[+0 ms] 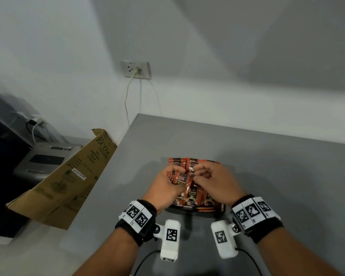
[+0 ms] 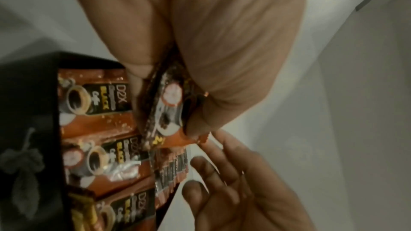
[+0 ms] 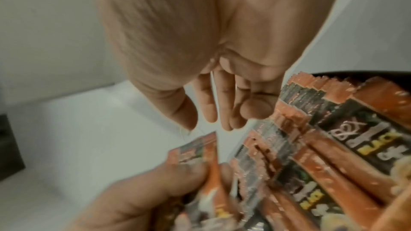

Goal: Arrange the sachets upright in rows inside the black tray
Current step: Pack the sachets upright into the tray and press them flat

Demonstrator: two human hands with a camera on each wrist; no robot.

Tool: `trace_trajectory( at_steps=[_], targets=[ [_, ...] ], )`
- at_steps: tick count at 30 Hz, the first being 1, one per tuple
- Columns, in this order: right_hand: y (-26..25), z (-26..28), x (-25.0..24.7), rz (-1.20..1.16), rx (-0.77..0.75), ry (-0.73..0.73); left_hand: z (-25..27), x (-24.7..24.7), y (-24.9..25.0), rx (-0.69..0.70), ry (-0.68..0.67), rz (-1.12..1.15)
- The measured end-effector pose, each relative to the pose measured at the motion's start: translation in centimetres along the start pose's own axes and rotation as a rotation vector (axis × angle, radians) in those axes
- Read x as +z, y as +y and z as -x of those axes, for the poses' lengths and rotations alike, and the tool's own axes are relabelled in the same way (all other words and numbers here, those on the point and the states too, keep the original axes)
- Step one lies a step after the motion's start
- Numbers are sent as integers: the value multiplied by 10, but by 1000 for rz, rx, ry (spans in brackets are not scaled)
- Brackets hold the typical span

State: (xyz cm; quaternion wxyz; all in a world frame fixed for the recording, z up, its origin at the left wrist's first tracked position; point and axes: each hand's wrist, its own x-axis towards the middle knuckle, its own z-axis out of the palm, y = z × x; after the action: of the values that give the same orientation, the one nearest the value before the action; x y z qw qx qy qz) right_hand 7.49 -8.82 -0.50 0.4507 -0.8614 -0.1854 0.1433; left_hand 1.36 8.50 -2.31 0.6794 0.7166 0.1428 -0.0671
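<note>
A black tray (image 1: 217, 213) sits on the grey table, packed with orange-and-black coffee sachets (image 1: 191, 198) standing in rows. My left hand (image 1: 167, 182) grips a small bundle of sachets (image 1: 180, 179) over the tray's left side. The left wrist view shows thumb and fingers pinching that bundle (image 2: 169, 104) beside the tray wall (image 2: 26, 129). My right hand (image 1: 209, 180) hovers just right of it with fingers relaxed. It holds nothing, and its fingertips (image 3: 224, 122) hang above the tops of the standing sachets (image 3: 311, 147).
A brown cardboard box (image 1: 68, 180) leans against the table's left edge. Behind it is a grey appliance (image 1: 46, 160). A wall socket (image 1: 135, 69) with a cable hangs above the table's far corner. Bare table top (image 1: 277, 176) lies right of the tray.
</note>
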Motion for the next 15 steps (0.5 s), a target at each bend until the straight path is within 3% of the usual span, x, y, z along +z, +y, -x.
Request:
trace_trajectory(
  at_steps=[3, 6, 9, 15],
  targets=[
    [-8, 3, -8, -61, -13, -36, -4, 11, 2, 9, -26, -13],
    [3, 3, -27, -44, 45, 51, -6, 17, 7, -2, -3, -69],
    [20, 5, -48, 75, 92, 101, -4, 17, 4, -36, -82, -233],
    [43, 15, -28, 389, 115, -118, 2, 35, -3, 1, -259, -570]
  ],
)
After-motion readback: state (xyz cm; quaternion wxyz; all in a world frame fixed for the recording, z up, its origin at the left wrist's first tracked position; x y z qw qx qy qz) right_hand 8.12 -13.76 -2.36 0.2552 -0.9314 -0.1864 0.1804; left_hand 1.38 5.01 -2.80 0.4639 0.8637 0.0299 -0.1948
